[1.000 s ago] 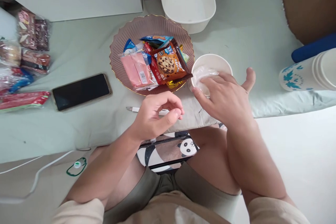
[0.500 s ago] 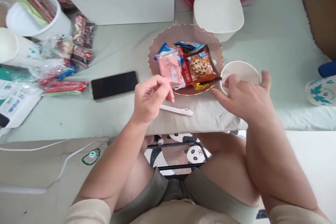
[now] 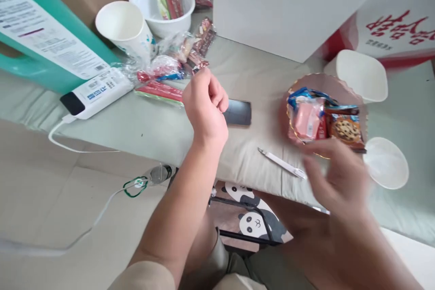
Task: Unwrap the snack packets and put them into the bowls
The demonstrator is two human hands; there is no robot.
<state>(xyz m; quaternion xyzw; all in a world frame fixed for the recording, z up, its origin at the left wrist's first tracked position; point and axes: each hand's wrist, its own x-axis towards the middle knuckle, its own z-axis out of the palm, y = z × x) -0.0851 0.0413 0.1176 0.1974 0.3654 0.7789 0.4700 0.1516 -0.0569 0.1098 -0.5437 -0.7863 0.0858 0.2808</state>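
Note:
My left hand (image 3: pixel 206 106) has its fingers curled closed at the near edge of the snack pile; whatever they hold, if anything, is hidden. Just beyond its knuckles lie dark wrapped bars (image 3: pixel 205 38), and red-and-green packets (image 3: pixel 159 92) lie to its left. Behind the wrist, a phone (image 3: pixel 239 112) is partly covered. My right hand (image 3: pixel 340 179), blurred by motion, hovers in front of the pink gold-rimmed plate (image 3: pixel 292 132), thumb and forefinger apart with nothing seen between them. On that plate are a pink packet (image 3: pixel 307 120) and a cookie packet (image 3: pixel 345 128).
A white pen-shaped tool (image 3: pixel 281 163) lies near the table edge. A white bowl (image 3: pixel 387 163) and a square white tub (image 3: pixel 362 74) stand right of the plate. Far left are a paper cup (image 3: pixel 122 25), a tub of snacks (image 3: pixel 170 22), a white power bank (image 3: pixel 98 93) and a green jug (image 3: pixel 57 31).
The view has swung left. My left hand has moved left, past the phone to the snack pile. My right hand has left the white bowl and come in front of the plate.

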